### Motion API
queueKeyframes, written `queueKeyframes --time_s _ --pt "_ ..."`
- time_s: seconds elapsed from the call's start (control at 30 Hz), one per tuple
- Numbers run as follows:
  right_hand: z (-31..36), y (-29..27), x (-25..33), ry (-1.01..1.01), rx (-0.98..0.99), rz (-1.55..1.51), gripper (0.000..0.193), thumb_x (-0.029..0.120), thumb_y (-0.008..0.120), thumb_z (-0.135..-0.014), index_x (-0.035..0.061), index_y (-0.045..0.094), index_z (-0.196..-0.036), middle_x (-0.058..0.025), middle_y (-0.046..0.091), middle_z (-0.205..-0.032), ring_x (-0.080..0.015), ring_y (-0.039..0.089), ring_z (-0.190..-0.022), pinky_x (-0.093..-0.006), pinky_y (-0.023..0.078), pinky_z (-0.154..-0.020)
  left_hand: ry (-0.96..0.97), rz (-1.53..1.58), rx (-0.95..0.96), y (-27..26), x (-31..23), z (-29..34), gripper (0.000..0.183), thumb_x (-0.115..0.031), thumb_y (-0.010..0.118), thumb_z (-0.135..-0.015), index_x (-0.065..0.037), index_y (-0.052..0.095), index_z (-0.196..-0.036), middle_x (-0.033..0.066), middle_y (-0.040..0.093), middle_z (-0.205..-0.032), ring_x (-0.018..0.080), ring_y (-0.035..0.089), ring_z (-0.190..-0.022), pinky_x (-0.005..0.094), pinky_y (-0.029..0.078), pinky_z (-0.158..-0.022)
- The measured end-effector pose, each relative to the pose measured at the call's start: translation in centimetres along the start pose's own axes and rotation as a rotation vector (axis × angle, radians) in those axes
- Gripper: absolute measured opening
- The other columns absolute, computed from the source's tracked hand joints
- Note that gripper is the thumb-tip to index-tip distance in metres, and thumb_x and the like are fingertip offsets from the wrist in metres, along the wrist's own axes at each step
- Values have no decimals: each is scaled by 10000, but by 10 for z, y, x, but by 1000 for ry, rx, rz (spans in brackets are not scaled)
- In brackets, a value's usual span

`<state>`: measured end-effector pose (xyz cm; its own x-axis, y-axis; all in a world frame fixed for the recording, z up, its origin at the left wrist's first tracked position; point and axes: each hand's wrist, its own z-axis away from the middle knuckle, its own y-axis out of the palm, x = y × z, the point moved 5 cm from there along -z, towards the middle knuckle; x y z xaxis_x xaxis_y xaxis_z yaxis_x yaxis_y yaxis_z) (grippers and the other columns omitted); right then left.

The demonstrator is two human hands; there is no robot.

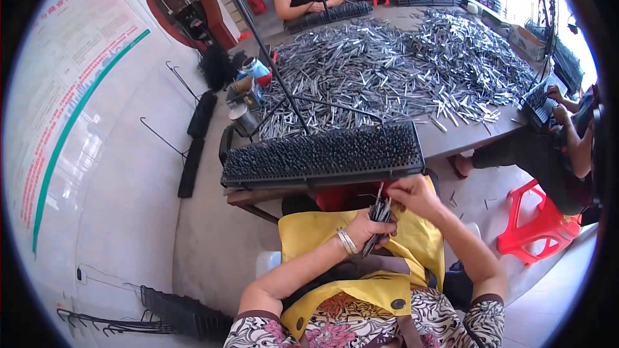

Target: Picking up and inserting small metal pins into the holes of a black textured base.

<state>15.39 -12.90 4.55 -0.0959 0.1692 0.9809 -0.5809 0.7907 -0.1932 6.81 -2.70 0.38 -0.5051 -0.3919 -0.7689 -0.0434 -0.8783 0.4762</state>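
A bundle of thin dark metal strips [376, 222] is gripped in my left hand [365, 227], above my yellow apron. The strips stand nearly upright, their ends sticking out above and below the fist. Just right of their upper ends is my right hand [418, 198], its thumb and fingers pinched together. Whatever lies between those fingertips is too small to make out. Beyond both hands, at the table's near edge, sits a long black rack [322, 179] filled with rows of dark upright pieces. A thin black rod rises from behind it.
A large heap of loose metal strips [367, 77] covers much of the table [445, 144]. Cans [243, 119] stand left of it. Other people work at racks on the far side and at right. A red stool [538, 225] stands at right; black racks hang along the left wall.
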Motion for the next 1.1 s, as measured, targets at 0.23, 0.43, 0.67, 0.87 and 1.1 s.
queueKeyframes --time_s 0.23,0.43,0.67,0.87,1.1 --pt "14 1 -4 45 -29 -273 120 68 555 -789 -43 600 -794 -33 571 -626 -79 514 -521 -213 414 -477 -22 -13 91 8 -7 -3 180 -9 630 -697 -42 530 -843 48 529 -620 138 491 -437 238 361 -375" --pt "12 -1 -29 66 -118 -270 80 33 544 -786 -39 577 -777 -43 565 -616 -92 527 -527 -221 413 -471 -32 11 39 2 0 -8 193 -35 639 -707 -64 548 -874 64 571 -657 130 511 -446 234 360 -354" --pt "19 0 -19 -159 -333 30 68 19 537 -779 -29 519 -734 -105 550 -597 -167 535 -504 -263 412 -465 -2 -3 -52 -7 2 -9 169 -66 635 -719 -70 552 -866 54 562 -641 121 500 -433 233 363 -353" --pt "49 33 19 -775 -258 511 226 54 623 -651 -16 507 -833 -150 517 -792 -302 518 -694 -354 435 -605 44 38 -132 -21 9 -9 93 -81 615 -734 -55 548 -794 50 553 -628 122 507 -436 237 370 -347" --pt "58 37 13 -841 -192 683 324 111 652 -554 21 507 -829 -123 499 -853 -290 489 -773 -369 411 -641 39 46 -166 -15 15 -8 105 -56 609 -715 -61 549 -800 45 539 -590 123 497 -399 239 364 -320"
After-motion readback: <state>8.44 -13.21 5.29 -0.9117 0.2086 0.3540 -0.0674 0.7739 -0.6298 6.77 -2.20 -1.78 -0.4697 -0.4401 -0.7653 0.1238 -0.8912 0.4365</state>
